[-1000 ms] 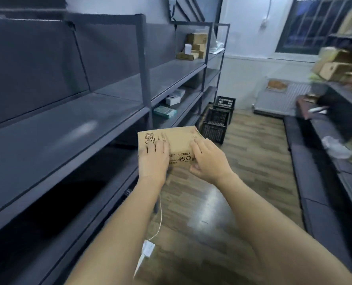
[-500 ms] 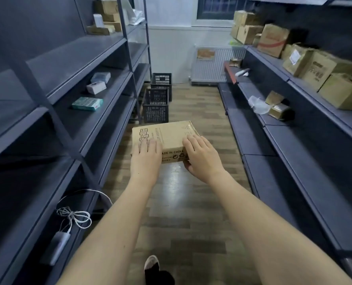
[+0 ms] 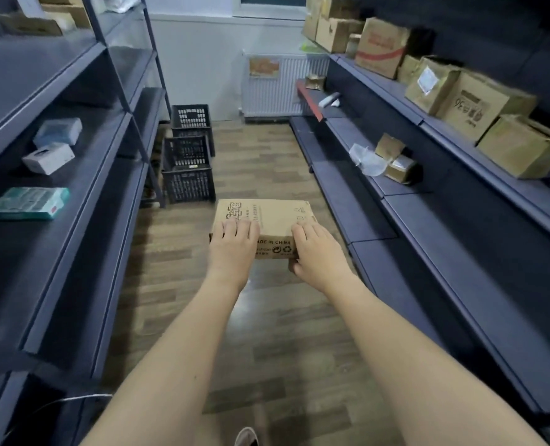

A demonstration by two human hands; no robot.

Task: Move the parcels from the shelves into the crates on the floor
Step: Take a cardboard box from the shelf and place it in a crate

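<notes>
I carry a flat brown cardboard parcel printed "MADE IN CHINA" at chest height over the aisle floor. My left hand grips its near left corner, fingers curled over the top. My right hand grips the near right corner, thumb underneath. Two black slatted crates stand ahead on the floor by the left shelving: a near crate and a far crate behind it. What lies inside them is hidden.
Dark shelving on the left holds a teal box and two small white boxes. Shelves on the right carry several cardboard parcels. A white radiator closes the aisle's far end. A shoe tip shows below.
My view has swung right from the left shelving to face down the aisle. The parcel stays in both hands and the crates now appear closer.
</notes>
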